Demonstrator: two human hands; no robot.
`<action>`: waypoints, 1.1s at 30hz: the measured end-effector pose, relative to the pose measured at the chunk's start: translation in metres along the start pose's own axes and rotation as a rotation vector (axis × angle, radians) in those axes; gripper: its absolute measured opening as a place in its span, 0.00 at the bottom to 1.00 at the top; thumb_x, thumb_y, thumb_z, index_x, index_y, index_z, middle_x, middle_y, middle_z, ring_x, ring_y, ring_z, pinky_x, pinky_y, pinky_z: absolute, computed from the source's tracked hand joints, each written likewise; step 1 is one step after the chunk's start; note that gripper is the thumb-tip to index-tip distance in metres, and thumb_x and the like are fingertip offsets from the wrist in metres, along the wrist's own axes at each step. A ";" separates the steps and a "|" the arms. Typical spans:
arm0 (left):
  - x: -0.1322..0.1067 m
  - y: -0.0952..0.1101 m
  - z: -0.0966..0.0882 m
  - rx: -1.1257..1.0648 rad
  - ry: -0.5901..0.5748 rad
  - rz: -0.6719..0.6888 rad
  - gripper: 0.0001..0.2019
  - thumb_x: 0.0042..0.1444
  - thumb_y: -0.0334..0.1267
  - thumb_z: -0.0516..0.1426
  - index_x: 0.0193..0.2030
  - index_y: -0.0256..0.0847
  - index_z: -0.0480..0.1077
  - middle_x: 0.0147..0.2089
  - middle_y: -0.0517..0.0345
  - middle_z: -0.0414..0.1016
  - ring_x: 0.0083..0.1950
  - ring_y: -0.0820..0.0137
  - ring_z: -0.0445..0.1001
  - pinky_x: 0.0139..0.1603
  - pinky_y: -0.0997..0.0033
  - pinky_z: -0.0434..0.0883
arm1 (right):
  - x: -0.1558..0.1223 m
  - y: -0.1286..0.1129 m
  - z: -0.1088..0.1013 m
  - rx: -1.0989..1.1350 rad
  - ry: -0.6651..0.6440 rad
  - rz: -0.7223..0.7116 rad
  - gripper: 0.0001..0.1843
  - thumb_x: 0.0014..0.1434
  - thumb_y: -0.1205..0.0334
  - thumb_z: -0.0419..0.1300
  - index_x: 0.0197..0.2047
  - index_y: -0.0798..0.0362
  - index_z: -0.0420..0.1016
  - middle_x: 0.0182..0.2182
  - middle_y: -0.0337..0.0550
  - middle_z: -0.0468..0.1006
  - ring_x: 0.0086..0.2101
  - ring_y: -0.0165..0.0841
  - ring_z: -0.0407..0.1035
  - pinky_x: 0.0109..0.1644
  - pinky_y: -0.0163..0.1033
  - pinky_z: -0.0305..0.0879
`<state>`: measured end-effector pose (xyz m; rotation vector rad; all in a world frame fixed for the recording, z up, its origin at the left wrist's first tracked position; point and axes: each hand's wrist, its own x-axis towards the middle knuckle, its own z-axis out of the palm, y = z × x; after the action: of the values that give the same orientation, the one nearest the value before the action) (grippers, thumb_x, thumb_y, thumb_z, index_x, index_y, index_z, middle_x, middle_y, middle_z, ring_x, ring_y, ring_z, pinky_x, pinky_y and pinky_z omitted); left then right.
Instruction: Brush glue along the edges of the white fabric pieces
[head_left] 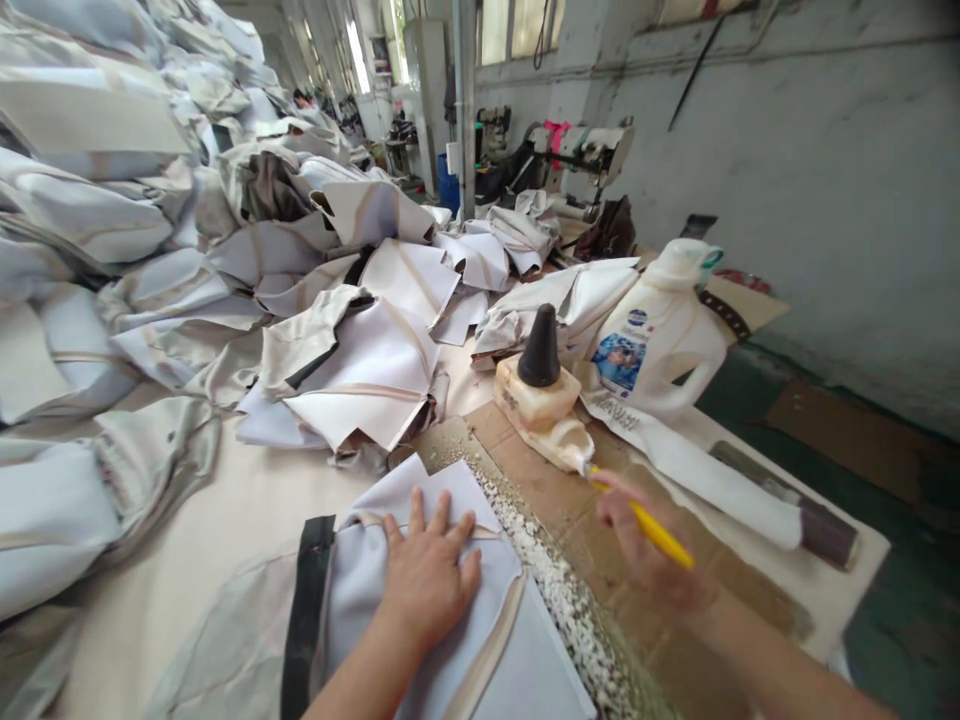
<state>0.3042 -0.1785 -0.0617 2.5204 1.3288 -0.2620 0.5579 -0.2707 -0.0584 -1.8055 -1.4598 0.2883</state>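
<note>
My left hand [429, 572] lies flat, fingers spread, on a pale grey fabric piece [465, 640] with a black strip [306, 610] and a beige trim, at the near edge of the table. My right hand [649, 555] is closed round a yellow-handled brush [645, 520]. The brush tip reaches to the mouth of a cream glue pot [544, 410] with a black cone cap [540, 350]. The right hand is blurred by motion.
A white detergent jug [660, 340] stands behind the glue pot. Heaps of cut fabric pieces [225, 260] cover the table's left and back. A glue-crusted cardboard sheet [570, 520] lies under my right hand. Sewing machines [577, 150] stand far back by the grey wall.
</note>
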 end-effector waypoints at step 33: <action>0.009 -0.006 0.005 -0.022 -0.029 0.048 0.26 0.53 0.48 0.47 0.61 0.55 0.58 0.67 0.55 0.51 0.67 0.42 0.40 0.57 0.30 0.38 | 0.052 0.025 -0.036 0.162 -0.340 0.209 0.12 0.52 0.54 0.57 0.35 0.54 0.72 0.30 0.40 0.74 0.32 0.35 0.68 0.35 0.36 0.62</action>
<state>0.3044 -0.1703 -0.0700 2.5171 1.2518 -0.2718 0.6140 -0.2397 -0.0363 -1.8394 -1.4236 0.8306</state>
